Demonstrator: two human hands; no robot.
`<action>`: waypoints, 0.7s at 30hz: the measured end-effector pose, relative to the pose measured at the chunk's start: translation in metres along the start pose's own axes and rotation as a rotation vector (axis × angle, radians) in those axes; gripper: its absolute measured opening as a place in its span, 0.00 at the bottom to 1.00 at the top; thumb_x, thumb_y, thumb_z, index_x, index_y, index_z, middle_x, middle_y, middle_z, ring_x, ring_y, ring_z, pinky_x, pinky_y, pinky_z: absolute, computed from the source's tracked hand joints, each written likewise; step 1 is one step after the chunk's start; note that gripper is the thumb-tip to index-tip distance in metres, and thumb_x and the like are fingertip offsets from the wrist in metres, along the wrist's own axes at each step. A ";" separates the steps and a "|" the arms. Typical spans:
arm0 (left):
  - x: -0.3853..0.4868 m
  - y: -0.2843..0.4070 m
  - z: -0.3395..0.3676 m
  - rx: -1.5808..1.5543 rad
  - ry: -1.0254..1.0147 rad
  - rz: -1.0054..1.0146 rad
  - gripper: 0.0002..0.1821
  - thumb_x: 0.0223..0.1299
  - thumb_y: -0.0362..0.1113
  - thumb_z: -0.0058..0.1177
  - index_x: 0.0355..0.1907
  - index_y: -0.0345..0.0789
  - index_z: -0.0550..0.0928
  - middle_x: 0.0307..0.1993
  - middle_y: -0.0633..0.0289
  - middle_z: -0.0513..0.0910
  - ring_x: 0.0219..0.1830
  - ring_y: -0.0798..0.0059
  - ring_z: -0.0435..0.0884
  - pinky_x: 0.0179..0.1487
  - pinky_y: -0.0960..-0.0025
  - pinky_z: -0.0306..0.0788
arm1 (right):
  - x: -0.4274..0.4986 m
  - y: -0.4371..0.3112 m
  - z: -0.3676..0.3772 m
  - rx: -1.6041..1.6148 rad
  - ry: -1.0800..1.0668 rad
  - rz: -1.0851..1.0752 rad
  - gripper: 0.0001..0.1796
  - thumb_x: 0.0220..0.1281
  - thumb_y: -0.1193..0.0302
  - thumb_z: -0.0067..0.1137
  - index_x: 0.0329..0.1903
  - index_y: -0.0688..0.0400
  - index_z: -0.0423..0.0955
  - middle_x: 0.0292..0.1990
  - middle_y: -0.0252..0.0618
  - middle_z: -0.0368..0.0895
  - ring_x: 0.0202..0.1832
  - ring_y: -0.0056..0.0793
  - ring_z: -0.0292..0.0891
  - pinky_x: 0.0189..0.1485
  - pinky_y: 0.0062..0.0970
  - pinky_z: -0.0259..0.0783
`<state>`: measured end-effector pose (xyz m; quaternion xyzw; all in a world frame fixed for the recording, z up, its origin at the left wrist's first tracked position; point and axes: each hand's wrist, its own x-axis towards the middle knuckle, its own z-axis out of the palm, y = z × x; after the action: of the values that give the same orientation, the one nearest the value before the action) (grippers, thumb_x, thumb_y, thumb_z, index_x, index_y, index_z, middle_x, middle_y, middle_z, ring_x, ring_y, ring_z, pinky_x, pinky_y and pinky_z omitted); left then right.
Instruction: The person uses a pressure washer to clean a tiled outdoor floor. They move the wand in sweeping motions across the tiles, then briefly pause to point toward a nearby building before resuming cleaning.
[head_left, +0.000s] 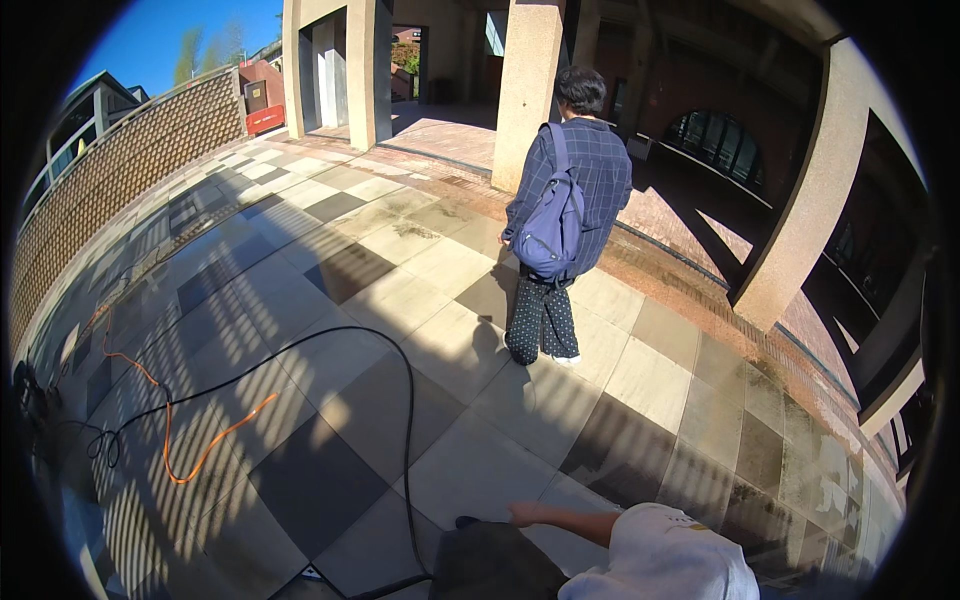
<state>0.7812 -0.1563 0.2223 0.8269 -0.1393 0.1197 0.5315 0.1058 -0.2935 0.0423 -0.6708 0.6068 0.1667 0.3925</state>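
Observation:
My right hand (526, 514) hangs at the bottom of the view, beside my dark trousers (495, 559) and below a white short sleeve (667, 559). Its fingers are too small to make out, and nothing plainly shows in it. My left hand is out of view. On the paving in front of me lies a long black hose or cable (410, 420), curving from the far left round to my legs, where its end is hidden. An orange cord (175, 476) lies in bends farther left, crossing the black one.
Ahead, a person (600, 180) with a purple backpack (553, 225) stands facing away on the tiles. Beyond are stone columns (525, 90) and a shaded arcade. A lattice brick wall (142, 142) borders the left, with a red barrier (265, 119) at its far end.

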 end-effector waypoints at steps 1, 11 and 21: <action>0.005 0.000 -0.001 -0.010 0.007 -0.045 0.20 0.53 0.47 0.56 0.38 0.31 0.77 0.31 0.53 0.78 0.36 0.62 0.77 0.42 0.62 0.69 | -0.019 -0.048 -0.039 0.054 0.167 -0.054 0.30 0.56 0.59 0.55 0.57 0.65 0.65 0.46 0.51 0.77 0.42 0.46 0.77 0.42 0.38 0.73; -0.149 0.067 0.013 -0.048 -0.054 -0.153 0.18 0.50 0.39 0.62 0.42 0.38 0.74 0.44 0.59 0.72 0.50 0.60 0.71 0.57 0.56 0.61 | -0.120 -0.418 -0.064 -0.177 -0.290 -0.789 0.38 0.59 0.56 0.57 0.65 0.67 0.57 0.52 0.50 0.71 0.54 0.34 0.69 0.57 0.32 0.64; -0.143 0.070 0.010 -0.123 -0.071 -0.164 0.19 0.47 0.41 0.62 0.39 0.36 0.72 0.44 0.59 0.73 0.51 0.59 0.71 0.64 0.50 0.52 | -0.084 -0.451 -0.046 -0.127 -0.728 -0.503 0.35 0.57 0.55 0.55 0.63 0.60 0.60 0.31 0.34 0.73 0.24 0.18 0.65 0.26 0.22 0.64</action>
<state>0.6237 -0.1786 0.2276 0.8051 -0.0971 0.0378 0.5839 0.5028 -0.2894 0.2765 -0.7178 0.2354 0.3284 0.5670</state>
